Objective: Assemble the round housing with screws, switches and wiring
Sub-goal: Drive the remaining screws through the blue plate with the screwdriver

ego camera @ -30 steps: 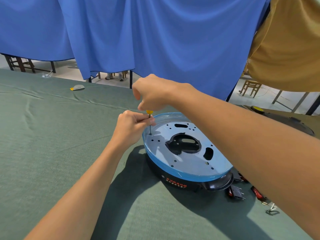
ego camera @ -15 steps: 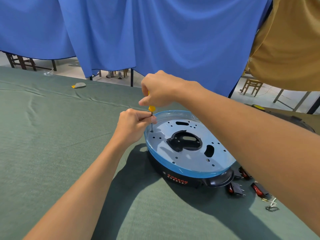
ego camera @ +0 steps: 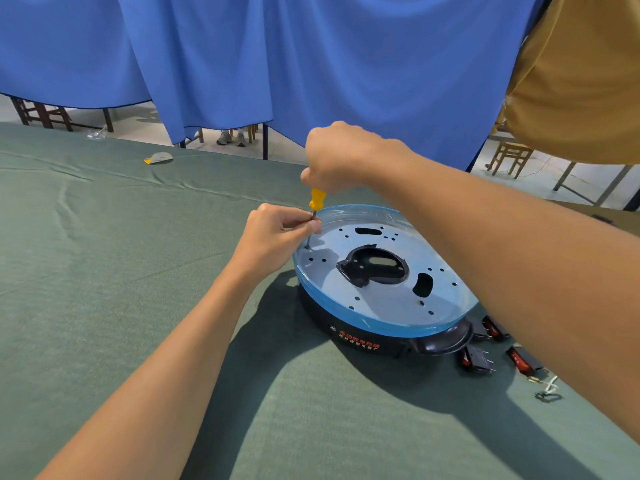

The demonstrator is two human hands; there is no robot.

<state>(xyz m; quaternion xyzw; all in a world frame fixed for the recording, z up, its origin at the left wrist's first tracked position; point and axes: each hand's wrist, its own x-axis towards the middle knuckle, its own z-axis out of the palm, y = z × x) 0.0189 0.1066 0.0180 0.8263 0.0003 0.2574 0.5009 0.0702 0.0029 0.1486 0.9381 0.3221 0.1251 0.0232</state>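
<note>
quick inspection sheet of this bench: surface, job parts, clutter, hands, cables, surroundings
surface: green cloth, creased, covers the table
job's things: round housing, metal plate up on a black base; screwdriver upright, tip at a hole near the plate's left edge; red-black switches loose at the housing's right
clutter: yellow-grey scrap at the far edge
grippers: right hand grips the yellow handle; left hand pinches the shaft
cables: white wire beside the switches
surroundings: blue curtain, wooden stool behind

Housing point(ego camera: 381, 289) on table point(ego camera: 104, 271); switches point(ego camera: 481, 358) lie right of it
</note>
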